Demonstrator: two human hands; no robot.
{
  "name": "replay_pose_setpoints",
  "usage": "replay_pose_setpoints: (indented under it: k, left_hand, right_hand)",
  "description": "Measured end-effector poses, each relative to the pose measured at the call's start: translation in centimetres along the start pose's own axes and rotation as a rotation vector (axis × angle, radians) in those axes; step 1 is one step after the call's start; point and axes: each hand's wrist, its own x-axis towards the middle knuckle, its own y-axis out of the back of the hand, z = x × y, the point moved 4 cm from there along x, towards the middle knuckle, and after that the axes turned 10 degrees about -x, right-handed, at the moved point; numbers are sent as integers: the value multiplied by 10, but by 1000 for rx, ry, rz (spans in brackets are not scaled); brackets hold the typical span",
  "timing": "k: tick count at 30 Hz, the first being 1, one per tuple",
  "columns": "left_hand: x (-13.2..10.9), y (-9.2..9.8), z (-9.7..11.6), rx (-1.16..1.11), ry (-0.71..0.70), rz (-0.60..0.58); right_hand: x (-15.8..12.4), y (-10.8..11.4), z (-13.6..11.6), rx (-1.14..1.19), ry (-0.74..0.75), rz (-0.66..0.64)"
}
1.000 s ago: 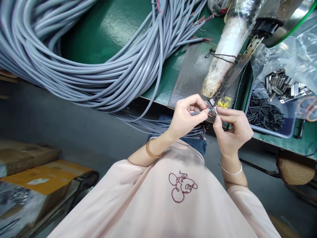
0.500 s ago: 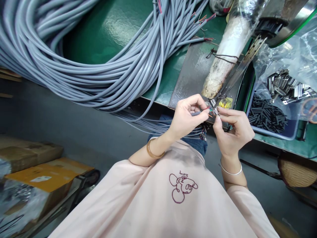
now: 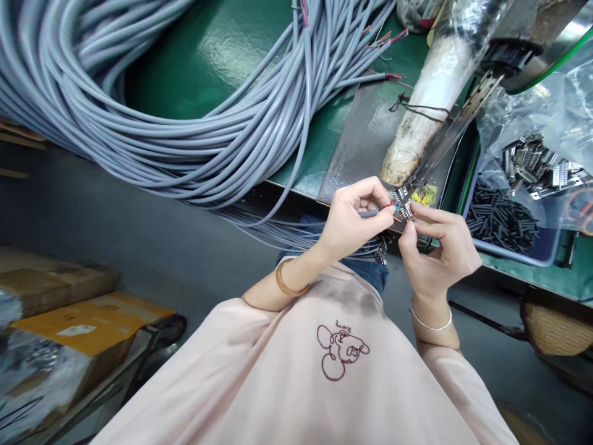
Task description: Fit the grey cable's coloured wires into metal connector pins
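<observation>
My left hand point(image 3: 354, 216) is closed in a pinch on the end of a grey cable point(image 3: 369, 214), whose thin coloured wires fan out past the fingertips. Thumb and forefinger of my right hand point(image 3: 438, 244) grip a small metal multi-pin connector point(image 3: 406, 208). The wires meet the connector's pins between the two hands; which pins they touch is too small to tell. Right above them is the tip of a soldering machine's metal arm point(image 3: 426, 162), beside a white wrapped tube point(image 3: 417, 127) with a scorched end.
A big bundle of grey cables point(image 3: 222, 142) lies across the green table point(image 3: 185, 68). On the right, a blue bin point(image 3: 549, 250) holds black sleeves point(image 3: 503, 216) and bagged metal connectors point(image 3: 532, 162). Finished-looking cable ends point(image 3: 380, 254) hang at my lap. Cardboard boxes point(image 3: 92, 318) stand lower left.
Both hands and the connector have shifted very slightly right in the picture, along with the bench, as the view moves a little. Both grips look the same.
</observation>
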Motion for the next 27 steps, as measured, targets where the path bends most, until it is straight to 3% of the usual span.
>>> replay_pose_setpoints:
  k: [11,13,17,20,23,27]
  left_hand:
    - [-4,2,-10,-7,85,-37]
    - [-8,2,-8,-52,104,-59]
    - [-15,3,-4,-214,112,-185]
    - [-20,6,-6,-288,163,-249]
    - [-22,9,-12,-403,279,-236]
    - [-25,10,-19,-636,460,-249]
  right_hand:
    - [-7,1,2,-53,132,-16]
    - [-8,2,3,-16,75,-11]
    - [-10,0,13,241,-288,-134]
    - [-11,0,13,397,-442,-210]
    - [-12,4,8,383,-458,-177]
    - [-14,11,0,335,-335,-59]
